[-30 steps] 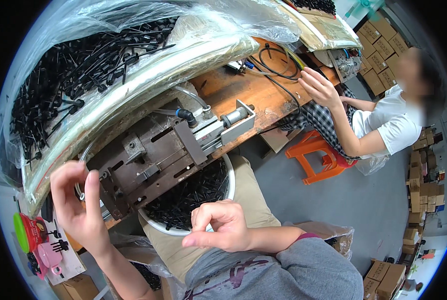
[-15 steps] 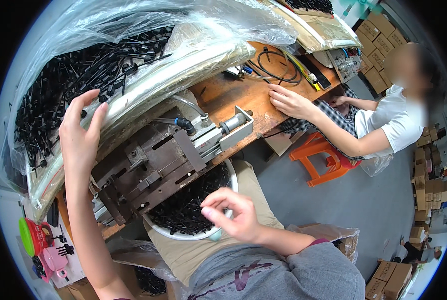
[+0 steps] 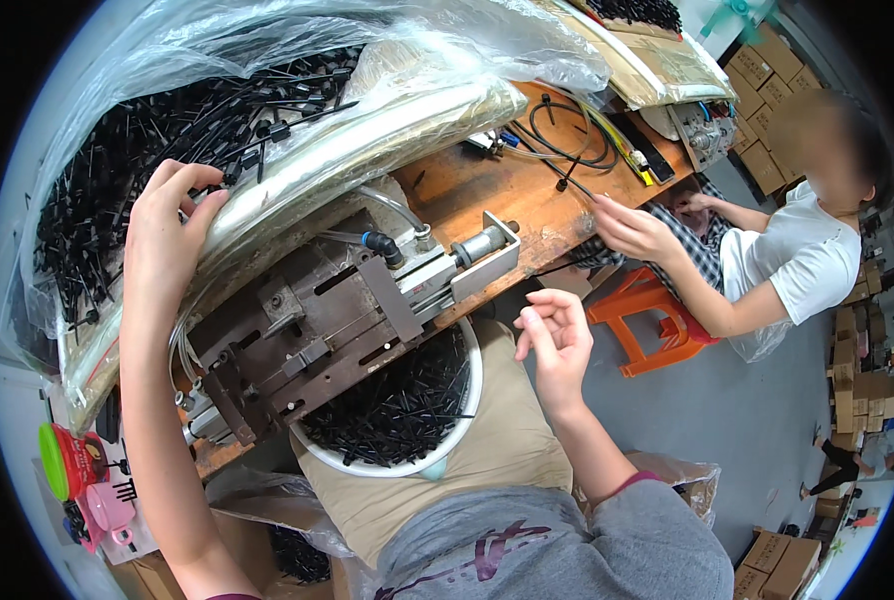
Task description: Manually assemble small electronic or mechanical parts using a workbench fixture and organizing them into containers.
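My left hand is at the near edge of a heap of black plastic parts with thin stems, spread on clear plastic sheeting. Its thumb and fingers pinch at a small black part. Off the right end of the brown metal fixture, my right hand is raised, fingers loosely curled and apart, with nothing visible in it. Below the fixture, a white tub on my lap holds many small black pieces.
A wooden bench carries the fixture, an air cylinder and coiled black tubing. To the right a co-worker reaches over the bench, near an orange stool. A pink cup stands at lower left; cartons are stacked behind.
My right hand has moved right and up, from above the tub to beyond the fixture's end. My left fingers have closed in on a black part in the heap.
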The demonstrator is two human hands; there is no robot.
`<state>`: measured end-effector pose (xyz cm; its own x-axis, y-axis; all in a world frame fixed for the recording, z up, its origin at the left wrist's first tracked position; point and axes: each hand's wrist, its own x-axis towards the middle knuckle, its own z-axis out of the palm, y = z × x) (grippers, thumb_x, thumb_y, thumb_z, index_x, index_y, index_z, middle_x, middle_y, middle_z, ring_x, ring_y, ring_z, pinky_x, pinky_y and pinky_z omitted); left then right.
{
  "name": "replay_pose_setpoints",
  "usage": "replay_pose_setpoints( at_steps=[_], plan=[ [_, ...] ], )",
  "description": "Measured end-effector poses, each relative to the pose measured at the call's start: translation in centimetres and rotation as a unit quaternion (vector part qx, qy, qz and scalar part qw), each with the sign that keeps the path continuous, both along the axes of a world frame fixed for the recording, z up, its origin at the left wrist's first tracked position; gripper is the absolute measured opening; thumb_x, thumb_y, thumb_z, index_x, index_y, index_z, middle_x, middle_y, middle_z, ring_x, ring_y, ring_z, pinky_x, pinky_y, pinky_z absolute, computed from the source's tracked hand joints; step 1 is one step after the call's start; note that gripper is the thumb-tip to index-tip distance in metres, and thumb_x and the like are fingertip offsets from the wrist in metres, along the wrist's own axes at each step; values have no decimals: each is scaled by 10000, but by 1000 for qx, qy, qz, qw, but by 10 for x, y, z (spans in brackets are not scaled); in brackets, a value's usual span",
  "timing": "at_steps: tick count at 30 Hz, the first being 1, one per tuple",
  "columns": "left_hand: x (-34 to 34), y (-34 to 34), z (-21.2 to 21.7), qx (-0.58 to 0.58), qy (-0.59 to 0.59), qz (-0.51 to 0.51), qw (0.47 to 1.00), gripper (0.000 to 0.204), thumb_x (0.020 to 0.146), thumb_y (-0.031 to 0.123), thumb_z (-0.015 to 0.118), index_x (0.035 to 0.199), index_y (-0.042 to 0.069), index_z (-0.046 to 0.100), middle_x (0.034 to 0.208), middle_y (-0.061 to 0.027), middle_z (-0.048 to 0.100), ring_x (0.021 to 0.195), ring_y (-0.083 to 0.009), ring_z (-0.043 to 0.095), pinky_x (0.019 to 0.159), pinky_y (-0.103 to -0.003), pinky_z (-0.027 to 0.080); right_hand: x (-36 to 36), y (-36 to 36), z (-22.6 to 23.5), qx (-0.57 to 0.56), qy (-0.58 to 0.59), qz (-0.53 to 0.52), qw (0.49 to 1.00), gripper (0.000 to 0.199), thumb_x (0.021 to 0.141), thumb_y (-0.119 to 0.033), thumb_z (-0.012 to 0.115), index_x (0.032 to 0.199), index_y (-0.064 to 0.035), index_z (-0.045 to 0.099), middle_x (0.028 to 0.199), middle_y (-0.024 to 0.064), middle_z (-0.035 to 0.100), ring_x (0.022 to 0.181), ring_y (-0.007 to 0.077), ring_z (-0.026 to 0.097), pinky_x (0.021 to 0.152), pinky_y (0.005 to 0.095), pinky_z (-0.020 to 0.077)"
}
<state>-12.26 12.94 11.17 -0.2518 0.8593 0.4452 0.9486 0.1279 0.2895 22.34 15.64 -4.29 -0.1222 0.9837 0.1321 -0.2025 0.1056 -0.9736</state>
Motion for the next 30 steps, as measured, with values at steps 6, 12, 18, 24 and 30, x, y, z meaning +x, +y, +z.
replay_pose_setpoints(
  at_steps=[6,12,18,24,30],
  plan=[
    [-4,2,-4,13,38,-9,999,153,826,115,678,889,-11,617,860,-97,556,681,-190,537,661,-331,451,9,15,-10,16,-13,-40,999,166,918,1,580,1078,7,536,862,91,594,559,70,530,514,198,446],
    [1,0,-3,21,-15,12,1000,174,830,133,681,878,-8,591,826,-88,521,658,-169,491,638,-318,431,21,39,-15,29,-9,-77,997,167,909,-10,604,1062,6,540,848,72,590,554,74,537,505,195,442],
    [-6,-4,-8,19,-2,-1,1000,151,835,121,668,888,-2,597,811,-83,516,635,-165,468,634,-314,423,28,117,-1,91,-95,-149,980,324,870,-92,702,1126,11,533,839,44,578,552,60,539,464,203,421],
    [-3,0,-11,30,-10,-4,999,140,847,117,653,892,-3,598,807,-90,536,637,-167,487,635,-312,424,27,192,1,113,-266,-170,942,309,818,-151,765,1026,39,639,681,23,598,506,60,543,452,223,421],
    [-4,-1,-15,42,-16,2,999,139,866,116,647,942,6,607,791,-58,566,618,-124,463,599,-281,403,29,195,-1,3,-83,-81,993,223,867,-170,721,951,34,693,706,7,630,494,34,486,445,185,354]
  ],
)
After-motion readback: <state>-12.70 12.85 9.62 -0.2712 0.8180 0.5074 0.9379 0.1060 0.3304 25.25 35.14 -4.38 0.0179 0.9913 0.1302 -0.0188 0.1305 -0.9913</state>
